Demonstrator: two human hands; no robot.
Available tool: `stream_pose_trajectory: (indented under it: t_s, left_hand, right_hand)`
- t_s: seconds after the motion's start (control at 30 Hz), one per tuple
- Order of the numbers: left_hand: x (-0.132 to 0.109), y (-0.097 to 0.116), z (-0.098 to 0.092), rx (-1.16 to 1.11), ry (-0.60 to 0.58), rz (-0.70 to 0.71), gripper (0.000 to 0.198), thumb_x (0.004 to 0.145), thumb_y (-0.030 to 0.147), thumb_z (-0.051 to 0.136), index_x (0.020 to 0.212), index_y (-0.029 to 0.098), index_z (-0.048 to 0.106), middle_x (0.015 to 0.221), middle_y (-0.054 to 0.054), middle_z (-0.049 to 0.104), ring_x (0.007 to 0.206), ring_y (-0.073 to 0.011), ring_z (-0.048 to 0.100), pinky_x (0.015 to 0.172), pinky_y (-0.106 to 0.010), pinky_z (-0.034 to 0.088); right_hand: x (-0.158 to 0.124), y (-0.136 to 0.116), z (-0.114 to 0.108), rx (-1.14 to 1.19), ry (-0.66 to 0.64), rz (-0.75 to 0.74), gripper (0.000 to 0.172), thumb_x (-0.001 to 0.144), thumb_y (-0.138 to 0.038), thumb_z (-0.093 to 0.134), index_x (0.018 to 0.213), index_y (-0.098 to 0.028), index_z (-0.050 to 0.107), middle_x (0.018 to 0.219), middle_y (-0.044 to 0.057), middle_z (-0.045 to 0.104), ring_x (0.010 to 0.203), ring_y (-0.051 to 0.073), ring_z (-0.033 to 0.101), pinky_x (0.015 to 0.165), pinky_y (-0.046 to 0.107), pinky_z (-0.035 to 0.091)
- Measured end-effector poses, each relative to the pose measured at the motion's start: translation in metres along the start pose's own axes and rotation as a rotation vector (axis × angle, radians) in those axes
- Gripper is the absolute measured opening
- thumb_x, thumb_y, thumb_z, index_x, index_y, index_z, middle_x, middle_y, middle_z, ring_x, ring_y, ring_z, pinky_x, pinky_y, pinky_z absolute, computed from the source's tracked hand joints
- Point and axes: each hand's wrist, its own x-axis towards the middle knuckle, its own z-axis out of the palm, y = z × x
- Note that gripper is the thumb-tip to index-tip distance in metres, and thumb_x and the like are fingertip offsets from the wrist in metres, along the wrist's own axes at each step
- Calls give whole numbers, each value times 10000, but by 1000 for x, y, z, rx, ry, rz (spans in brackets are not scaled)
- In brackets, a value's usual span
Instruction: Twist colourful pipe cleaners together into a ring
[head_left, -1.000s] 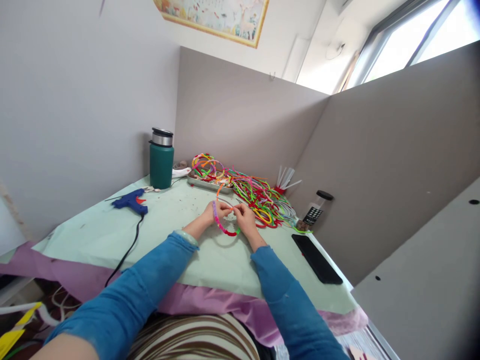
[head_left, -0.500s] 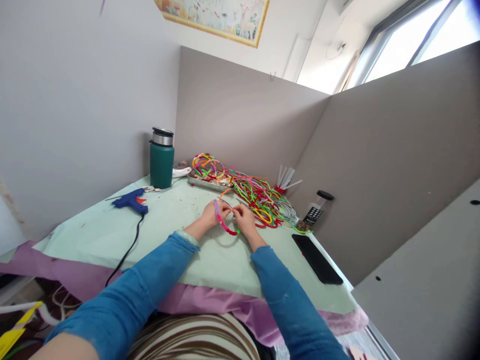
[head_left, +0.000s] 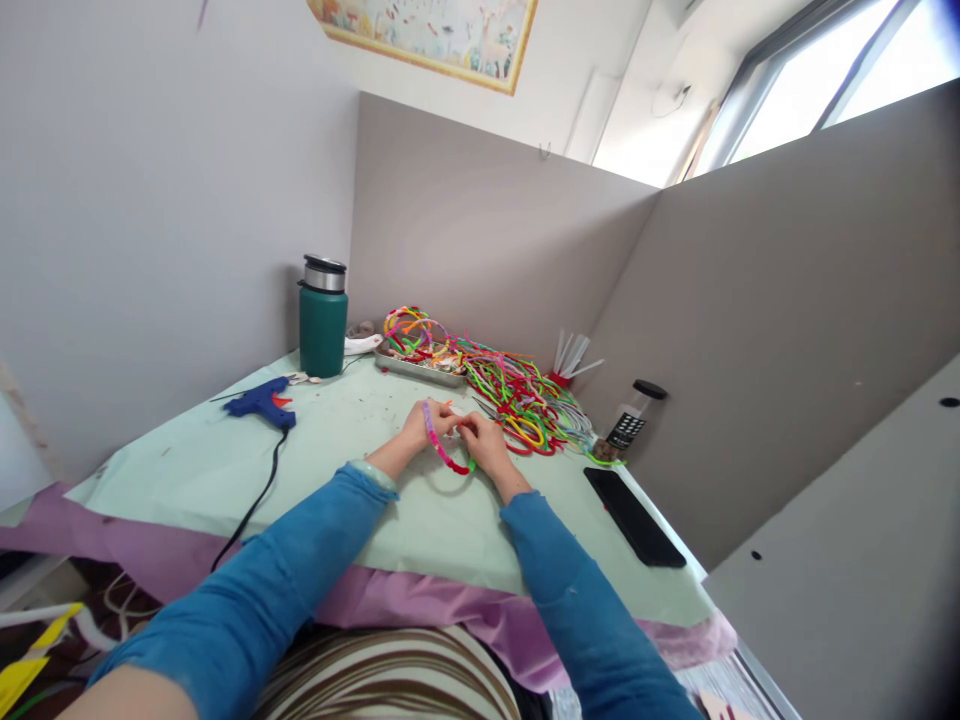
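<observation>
A curved headband [head_left: 437,441] wrapped in purple, pink, red and green fuzzy pipe cleaner hangs between my hands, just over the table. My left hand [head_left: 429,420] is closed on its upper left part, fingers pinched. On the other side my right hand [head_left: 484,440] pinches close to the left fingertips, near the band's green end. A short orange strand pokes up by the left fingers; the fingertips hide where it is fastened. Behind the right hand lie scissors [head_left: 487,408], partly covered by colourful pipe cleaners.
A heap of pipe cleaners [head_left: 517,385] lies behind my hands beside a metal tray [head_left: 424,374]. A blue glue gun [head_left: 262,402] and green bottle [head_left: 323,330] stand left. At right are a black phone [head_left: 634,517] and a black-lidded jar [head_left: 628,425]. Grey partitions enclose the table.
The orange strand that stuck up by my left hand now shows much less. Both hands and the headband have shifted slightly left; the fingertips remain close together.
</observation>
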Motion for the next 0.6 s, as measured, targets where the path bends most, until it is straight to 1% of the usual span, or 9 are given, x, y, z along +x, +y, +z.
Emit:
stream_pose_trajectory:
  t_s: [0.17, 0.37, 0.6]
  left_hand:
    - [-3, 2, -1, -65, -14, -1, 454, 727, 535, 500, 674, 139, 717, 546, -28, 643, 514, -119, 545, 481, -193, 367]
    - [-5, 3, 1, -87, -12, 66, 455, 746, 530, 471, 670, 148, 706, 527, -8, 626, 496, -108, 540, 472, -182, 366]
    - [-6, 6, -1, -94, 2, 97, 456, 745, 530, 469, 760, 142, 708, 549, -8, 632, 522, -113, 549, 493, -187, 374]
  right_hand:
    - [0, 0, 0, -8, 27, 8, 172, 771, -331, 484, 771, -204, 600, 671, -10, 620, 590, 137, 523, 560, 236, 364]
    - [0, 2, -2, -26, 49, 23, 169, 773, -329, 473, 763, -204, 586, 657, -9, 603, 590, 139, 511, 559, 235, 358]
    - [0, 4, -1, -4, 75, 44, 185, 779, -328, 457, 739, -199, 583, 645, -12, 594, 583, 137, 499, 563, 236, 354]
